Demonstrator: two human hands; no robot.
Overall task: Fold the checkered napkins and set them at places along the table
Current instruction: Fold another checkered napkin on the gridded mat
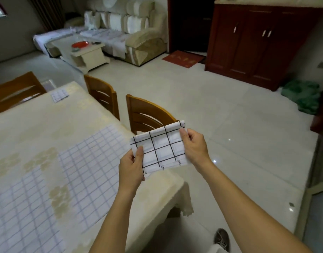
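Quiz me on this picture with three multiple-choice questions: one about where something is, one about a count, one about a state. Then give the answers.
1. Where on the table does the set-down folded napkin lie?
A. near edge
B. far end
C. middle
2. How many wooden chairs stand at the table?
A. one
B. three
C. five
3. How is the held napkin?
A. spread flat
B. crumpled in one hand
C. folded, pinched by both hands
Answers: B, it sits close to the far edge. B, three chair backs show. C, the left hand and right hand each pinch one side.
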